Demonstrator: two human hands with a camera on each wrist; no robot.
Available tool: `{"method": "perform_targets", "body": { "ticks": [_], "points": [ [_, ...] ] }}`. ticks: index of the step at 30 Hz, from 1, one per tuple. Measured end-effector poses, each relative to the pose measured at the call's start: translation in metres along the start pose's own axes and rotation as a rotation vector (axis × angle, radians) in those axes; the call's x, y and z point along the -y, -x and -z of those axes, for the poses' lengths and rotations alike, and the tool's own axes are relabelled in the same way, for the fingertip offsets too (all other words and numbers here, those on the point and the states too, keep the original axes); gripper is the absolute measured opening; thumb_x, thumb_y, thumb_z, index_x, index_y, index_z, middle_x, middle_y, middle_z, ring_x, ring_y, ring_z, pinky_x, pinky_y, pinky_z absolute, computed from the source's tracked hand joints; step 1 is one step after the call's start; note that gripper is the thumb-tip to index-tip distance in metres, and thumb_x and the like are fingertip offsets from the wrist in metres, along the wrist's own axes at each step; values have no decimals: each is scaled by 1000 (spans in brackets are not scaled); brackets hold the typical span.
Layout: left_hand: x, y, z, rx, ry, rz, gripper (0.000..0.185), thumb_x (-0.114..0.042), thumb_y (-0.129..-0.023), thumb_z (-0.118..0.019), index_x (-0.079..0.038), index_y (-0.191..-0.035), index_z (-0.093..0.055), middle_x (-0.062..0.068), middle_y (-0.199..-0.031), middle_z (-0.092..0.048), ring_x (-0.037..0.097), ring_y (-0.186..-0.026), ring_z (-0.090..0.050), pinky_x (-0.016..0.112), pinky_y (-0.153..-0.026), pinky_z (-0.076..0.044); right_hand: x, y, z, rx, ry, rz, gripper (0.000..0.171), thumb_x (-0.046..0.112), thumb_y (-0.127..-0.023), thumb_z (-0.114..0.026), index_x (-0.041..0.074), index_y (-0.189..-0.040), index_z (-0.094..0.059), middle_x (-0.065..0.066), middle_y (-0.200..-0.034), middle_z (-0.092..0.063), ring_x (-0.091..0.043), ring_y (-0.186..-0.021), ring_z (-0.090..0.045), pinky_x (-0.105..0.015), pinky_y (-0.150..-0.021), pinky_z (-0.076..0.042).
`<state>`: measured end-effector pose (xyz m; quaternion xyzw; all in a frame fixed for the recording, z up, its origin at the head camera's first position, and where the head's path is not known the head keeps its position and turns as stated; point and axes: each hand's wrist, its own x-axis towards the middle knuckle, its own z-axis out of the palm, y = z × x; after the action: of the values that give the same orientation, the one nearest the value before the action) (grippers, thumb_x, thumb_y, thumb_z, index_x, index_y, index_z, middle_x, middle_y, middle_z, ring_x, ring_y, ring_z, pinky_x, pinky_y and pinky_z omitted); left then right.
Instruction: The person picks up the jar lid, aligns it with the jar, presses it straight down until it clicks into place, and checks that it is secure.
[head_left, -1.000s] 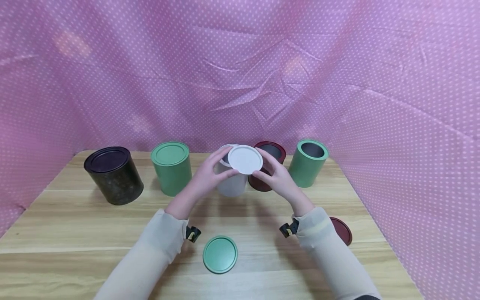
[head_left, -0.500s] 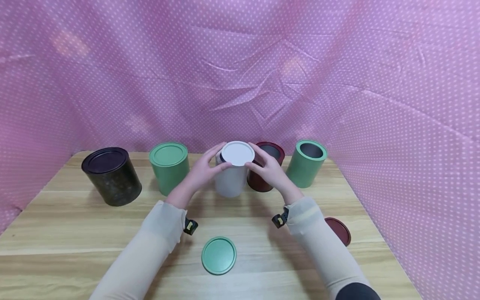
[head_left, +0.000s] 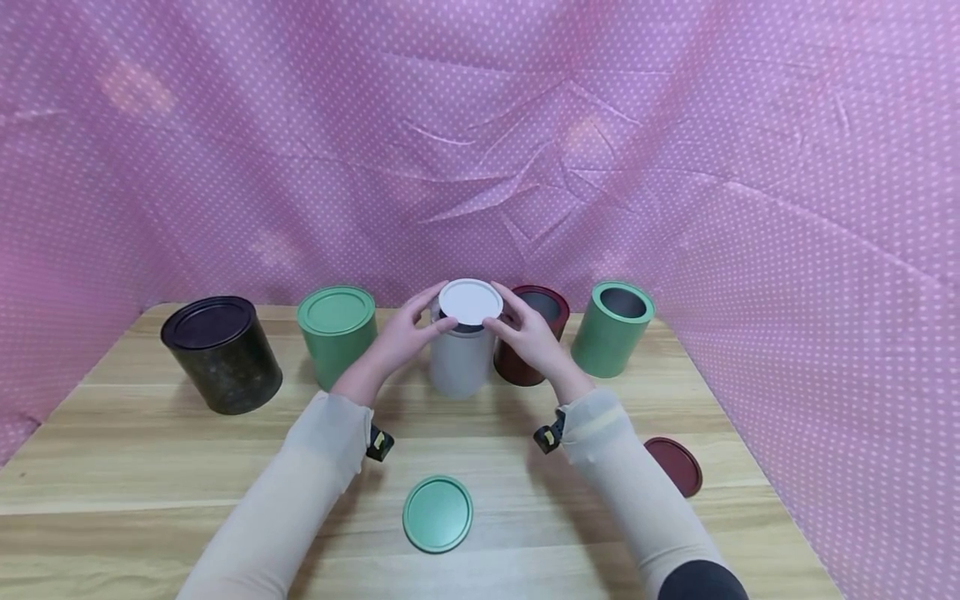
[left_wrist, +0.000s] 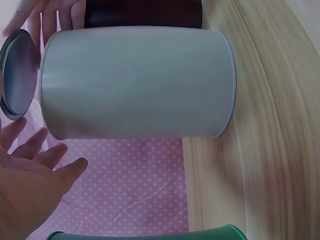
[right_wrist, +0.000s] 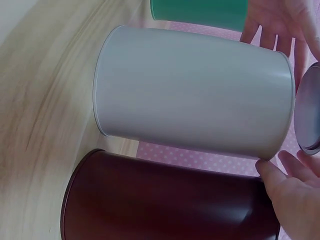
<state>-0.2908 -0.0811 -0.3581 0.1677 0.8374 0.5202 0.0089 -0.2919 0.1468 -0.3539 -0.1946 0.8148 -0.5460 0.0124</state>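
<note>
Between both hands is a round white lid, held level by its edge just above the mouth of a white canister. My left hand pinches the lid's left side with thumb and fingers; my right hand pinches its right side. A dark gap shows between lid and rim in the head view. The left wrist view shows the lid's metallic underside apart from the canister's top end. In the right wrist view a dark red canister stands close beside the white one, near my right fingers.
A black lidded canister and a green lidded canister stand to the left. An open green canister is at the right. A green lid and a dark red lid lie nearer on the wooden table. Pink dotted cloth hangs behind.
Both hands have carried the white lid left and slightly farther away, from in front of the gap between the white and red canisters to over the white canister's mouth.
</note>
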Motion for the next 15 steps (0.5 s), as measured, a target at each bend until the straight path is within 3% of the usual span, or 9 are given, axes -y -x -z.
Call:
{"method": "perform_targets", "body": {
  "ticks": [8, 15],
  "points": [
    [9, -8, 2, 19, 5, -9, 70, -42, -93, -61, -19, -153, -31, 9, -159, -27, 31, -146, -26, 51, -117, -26, -1, -7, -4, -31, 81, -73, 63, 30, -95, -62, 16, -150, -36, -11, -154, -38, -30, -139, -41, -43, -111, -39],
    [15, -11, 2, 46, 59, 9, 69, -41, -94, -60, -23, -153, -29, 11, -160, -24, 39, -143, -30, 52, -114, -32, 0, -10, -6, -47, 102, -82, 65, 31, -94, -63, 15, -150, -36, -14, -150, -43, -32, -134, -46, -45, -107, -43]
  ]
}}
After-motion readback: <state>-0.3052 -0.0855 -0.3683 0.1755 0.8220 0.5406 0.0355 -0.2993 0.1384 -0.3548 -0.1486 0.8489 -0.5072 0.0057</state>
